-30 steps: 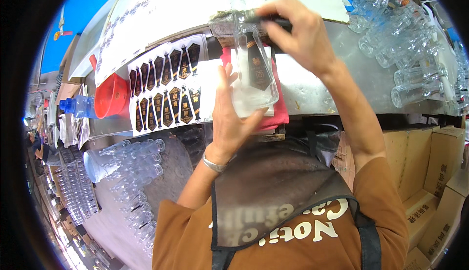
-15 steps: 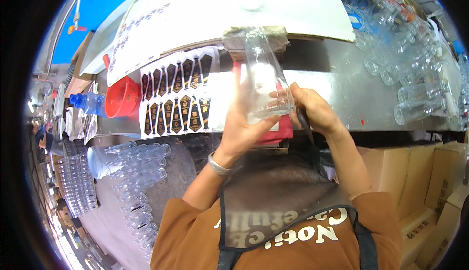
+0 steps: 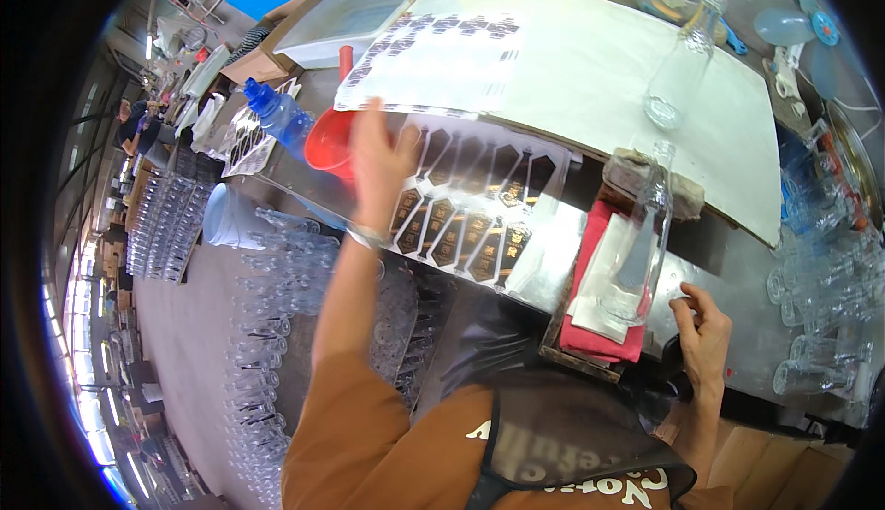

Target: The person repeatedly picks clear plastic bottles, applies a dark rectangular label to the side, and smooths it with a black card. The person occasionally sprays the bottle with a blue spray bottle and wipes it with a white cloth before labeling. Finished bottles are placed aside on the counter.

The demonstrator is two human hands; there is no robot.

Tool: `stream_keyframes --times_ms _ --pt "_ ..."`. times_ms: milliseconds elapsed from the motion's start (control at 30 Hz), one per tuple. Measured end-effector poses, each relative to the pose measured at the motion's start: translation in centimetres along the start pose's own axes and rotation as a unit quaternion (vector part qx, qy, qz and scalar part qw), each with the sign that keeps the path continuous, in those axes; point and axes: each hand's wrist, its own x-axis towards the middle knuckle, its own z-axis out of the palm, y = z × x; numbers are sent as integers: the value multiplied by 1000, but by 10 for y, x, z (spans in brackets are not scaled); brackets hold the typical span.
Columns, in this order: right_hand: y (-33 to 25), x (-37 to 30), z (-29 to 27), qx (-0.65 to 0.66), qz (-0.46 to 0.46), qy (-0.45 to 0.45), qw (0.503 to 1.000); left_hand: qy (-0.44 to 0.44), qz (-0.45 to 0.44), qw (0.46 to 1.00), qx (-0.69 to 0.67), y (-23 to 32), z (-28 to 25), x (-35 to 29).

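fingers (image 3: 374, 121) spread, seemingly empty, on your left hand (image 3: 378, 169), curled round a dark tool (image 3: 674, 353) on your right hand (image 3: 706, 337), you have the bottle (image 3: 654, 224) over red cloth (image 3: 601, 344), far block (image 3: 627, 171) presumably steadying its neck.

Gold characters (image 3: 477, 233) — black labels (image 3: 523, 174); white lettering (image 3: 601, 488) — shirt (image 3: 415, 455).

Brown short-sleeved top (image 3: 396, 427), white lettering (image 3: 608, 490), sheer dark apron (image 3: 562, 436) — black-edged, black-strapped — silvery left-wrist bangle (image 3: 365, 237)
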Motion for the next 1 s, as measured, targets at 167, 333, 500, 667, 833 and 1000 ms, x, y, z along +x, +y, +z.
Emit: stream_keyframes --times_ms 167,333,500,667,833,1000 --pt "8 13 8 47 -11 2 999 -214 -142 912 321 -251 -16 56" --pt "7 20 10 5 -19 48 999 -218 -301 913 172 -229 -4 84" --pt "13 29 14 2 -29 55 998 74 -11 992 100 -144 11 115" --pt "9 36 14 -3 -30 62 998 -129 15 969 211 -119 41 106" --pt "19 35 8 -28 -27 54 998 -156 -6 973 167 -68 32 74" --pt "12 30 9 -16 -36 73 997 -157 89 981 71 -45 3 50"
